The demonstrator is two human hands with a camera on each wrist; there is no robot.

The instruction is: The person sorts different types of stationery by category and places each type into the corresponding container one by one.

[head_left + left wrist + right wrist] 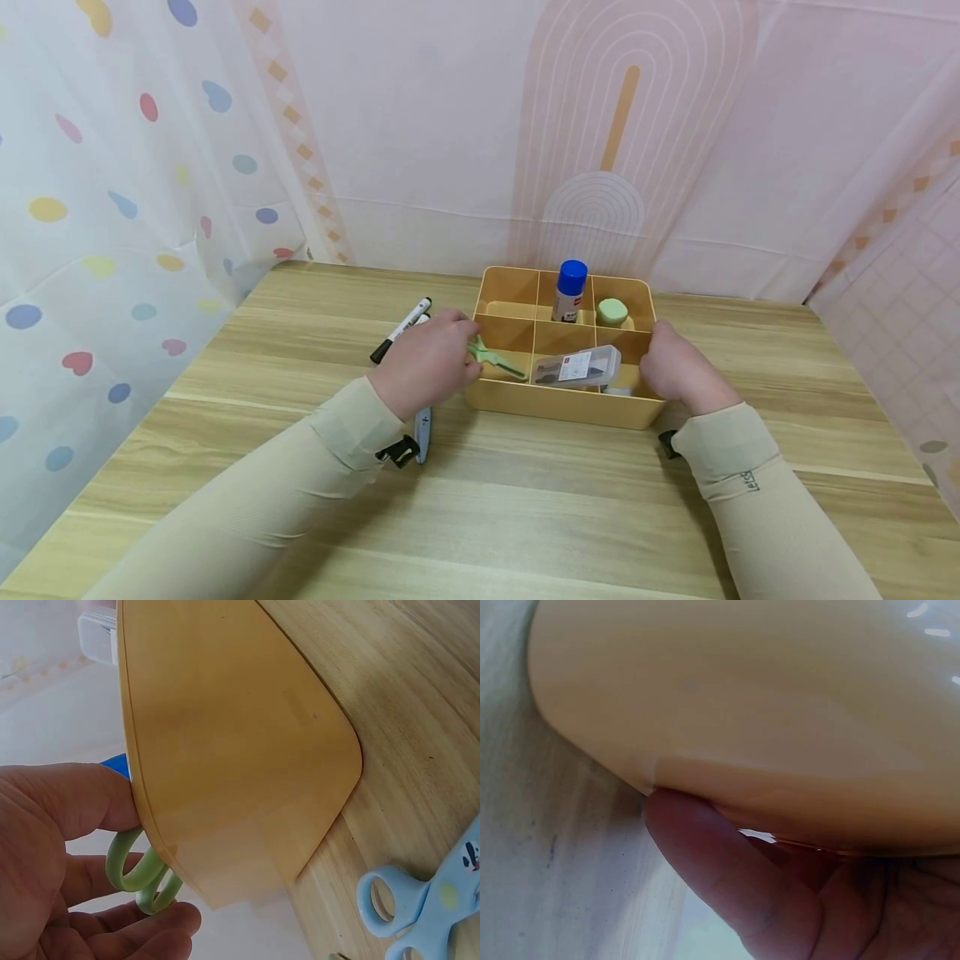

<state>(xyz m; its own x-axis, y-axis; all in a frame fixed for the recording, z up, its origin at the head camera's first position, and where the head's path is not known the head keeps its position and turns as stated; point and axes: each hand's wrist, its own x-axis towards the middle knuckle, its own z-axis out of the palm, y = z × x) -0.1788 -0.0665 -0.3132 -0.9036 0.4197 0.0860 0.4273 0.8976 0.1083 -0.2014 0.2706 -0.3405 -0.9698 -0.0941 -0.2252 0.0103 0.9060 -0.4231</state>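
My left hand point(426, 362) is at the left wall of a yellow divided storage box point(566, 403). Its thumb and fingers are around the handle loops of green scissors point(126, 864), whose blades lie in the front left compartment. The loops rise over the rim in the left wrist view. On the right, my right hand point(678, 367) grips the box's end wall, thumb point(705, 844) against the outside and the other fingers mostly hidden. A clear case with dark contents point(577, 367) leans across the front dividers. A blue-capped glue stick point(571, 292) stands in the back middle compartment.
A rounded pale green object point(612, 312) sits in the back right compartment. Left of the box, black-and-white markers point(405, 325) lie on the wooden table point(525, 517), partly behind my left hand. Light blue scissors point(412, 900) lie nearer the front. A patterned curtain point(420, 125) hangs behind.
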